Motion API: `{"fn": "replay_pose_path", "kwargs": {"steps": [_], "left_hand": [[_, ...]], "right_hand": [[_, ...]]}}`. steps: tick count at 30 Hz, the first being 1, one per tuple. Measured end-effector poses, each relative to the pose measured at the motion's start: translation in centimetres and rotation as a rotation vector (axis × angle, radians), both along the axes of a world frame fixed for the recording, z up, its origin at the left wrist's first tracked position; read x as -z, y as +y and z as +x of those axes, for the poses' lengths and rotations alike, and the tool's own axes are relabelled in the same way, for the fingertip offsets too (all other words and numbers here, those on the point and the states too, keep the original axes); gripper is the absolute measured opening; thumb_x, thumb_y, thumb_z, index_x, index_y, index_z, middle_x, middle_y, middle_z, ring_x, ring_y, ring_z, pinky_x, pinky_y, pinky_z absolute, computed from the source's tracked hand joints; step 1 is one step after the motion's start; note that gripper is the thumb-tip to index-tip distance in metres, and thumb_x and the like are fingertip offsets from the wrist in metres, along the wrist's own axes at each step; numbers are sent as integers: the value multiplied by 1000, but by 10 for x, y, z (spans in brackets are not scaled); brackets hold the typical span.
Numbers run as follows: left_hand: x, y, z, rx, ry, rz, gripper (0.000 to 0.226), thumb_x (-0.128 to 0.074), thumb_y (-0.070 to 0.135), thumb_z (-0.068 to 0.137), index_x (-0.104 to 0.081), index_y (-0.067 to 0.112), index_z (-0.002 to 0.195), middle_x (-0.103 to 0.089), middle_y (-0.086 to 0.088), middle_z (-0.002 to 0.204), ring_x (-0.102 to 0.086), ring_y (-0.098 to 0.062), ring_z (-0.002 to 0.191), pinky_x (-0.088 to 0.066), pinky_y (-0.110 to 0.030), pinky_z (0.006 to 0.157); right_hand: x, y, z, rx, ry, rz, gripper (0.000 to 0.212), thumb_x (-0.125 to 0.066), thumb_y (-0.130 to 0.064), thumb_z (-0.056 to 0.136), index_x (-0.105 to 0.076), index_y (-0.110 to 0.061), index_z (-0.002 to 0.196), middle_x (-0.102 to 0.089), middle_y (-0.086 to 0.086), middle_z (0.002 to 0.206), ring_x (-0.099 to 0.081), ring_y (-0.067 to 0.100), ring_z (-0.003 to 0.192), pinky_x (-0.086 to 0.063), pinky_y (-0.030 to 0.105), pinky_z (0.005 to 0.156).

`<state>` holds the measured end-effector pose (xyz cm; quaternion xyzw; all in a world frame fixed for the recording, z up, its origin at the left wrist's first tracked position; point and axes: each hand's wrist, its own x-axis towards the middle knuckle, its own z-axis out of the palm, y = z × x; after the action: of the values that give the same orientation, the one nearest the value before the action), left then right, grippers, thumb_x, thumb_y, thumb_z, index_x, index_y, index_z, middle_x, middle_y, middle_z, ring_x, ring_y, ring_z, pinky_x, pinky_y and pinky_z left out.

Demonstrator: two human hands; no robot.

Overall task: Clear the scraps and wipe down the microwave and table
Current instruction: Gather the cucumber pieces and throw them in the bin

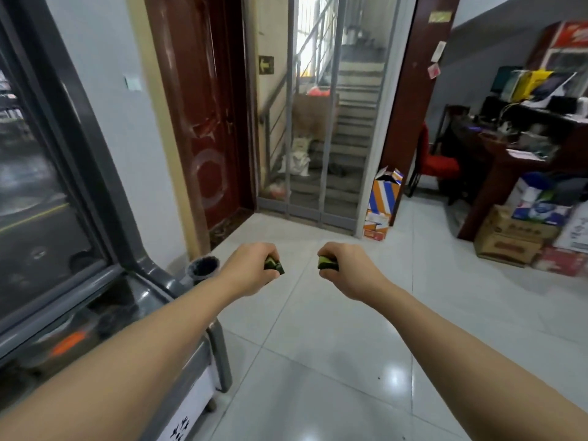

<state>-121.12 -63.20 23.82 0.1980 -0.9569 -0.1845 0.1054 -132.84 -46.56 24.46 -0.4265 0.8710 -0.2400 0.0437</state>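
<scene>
Both arms reach forward over a white tiled floor. My left hand (251, 267) is closed around a dark green striped rind scrap (275, 266) that pokes out past the fingers. My right hand (345, 267) grips a second green rind scrap (327, 263) the same way. The two hands hang side by side, a short gap apart, above the floor in the middle of the view. A small round bin with a dark liner (203, 267) stands on the floor just left of my left hand, by the wall. No microwave or table shows.
A grey glass-fronted cabinet (63, 218) fills the left side. Ahead stand a dark red door (206, 122) and a metal-barred gate (321, 122) before a staircase. Cardboard boxes (509, 240), a red chair (436, 160) and a cluttered wooden desk (509, 154) occupy the right.
</scene>
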Motion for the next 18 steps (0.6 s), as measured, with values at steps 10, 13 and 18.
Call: {"fn": "replay_pose_path", "kwargs": {"steps": [10, 13, 18], "left_hand": [[8, -44, -180, -118, 7, -22, 19, -66, 24, 85, -63, 17, 102, -64, -4, 102, -58, -22, 96, -48, -34, 80], [4, -59, -229, -171, 1, -18, 19, -66, 24, 85, -63, 18, 103, -65, -5, 103, -58, -22, 96, -49, -35, 82], [9, -91, -289, -251, -32, 12, 21, -66, 25, 85, -62, 20, 104, -65, -4, 106, -59, -23, 95, -51, -37, 83]], "right_hand": [[10, -62, -192, -93, -13, -9, 31, -62, -19, 89, -56, -14, 119, -60, 7, 111, -57, 23, 94, -51, 30, 76], [6, -82, -250, -137, -29, 7, 32, -62, -19, 90, -55, -15, 121, -59, 7, 112, -57, 23, 95, -50, 29, 76], [7, -122, -328, -188, -32, 15, 34, -63, -19, 89, -56, -13, 121, -60, 9, 114, -57, 23, 98, -45, 26, 75]]}}
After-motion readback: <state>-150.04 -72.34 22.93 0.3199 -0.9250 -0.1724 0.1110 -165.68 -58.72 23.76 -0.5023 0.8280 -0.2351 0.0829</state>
